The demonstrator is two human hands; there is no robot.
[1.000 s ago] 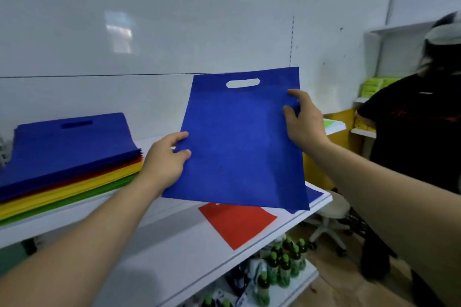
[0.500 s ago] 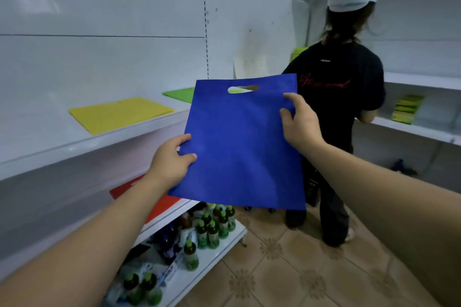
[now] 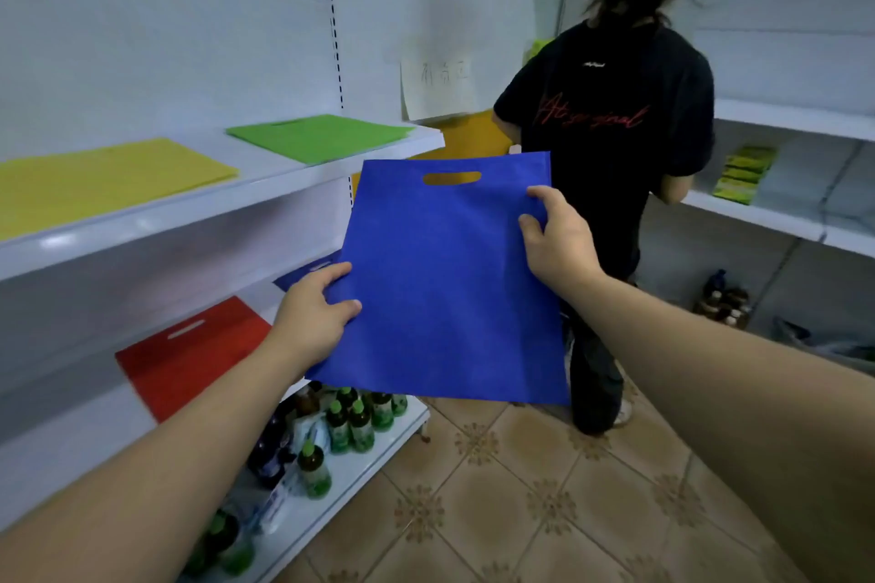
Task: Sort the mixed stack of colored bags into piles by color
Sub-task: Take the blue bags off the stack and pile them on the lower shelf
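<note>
Blue bag (image 3: 440, 289) spans the grips; left hand (image 3: 312, 322), right hand (image 3: 558, 241) each pinch, apparently tightly, opposite edges.

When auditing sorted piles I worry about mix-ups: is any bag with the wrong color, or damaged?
Nothing stands out. The yellow bag and green bag lie apart on the upper shelf, the red bag below; left hand and right hand grip an intact blue bag.

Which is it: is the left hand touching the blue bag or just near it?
Touching. The head view shows the left hand pinching the blue bag at its left edge, thumb over the fabric.
</note>
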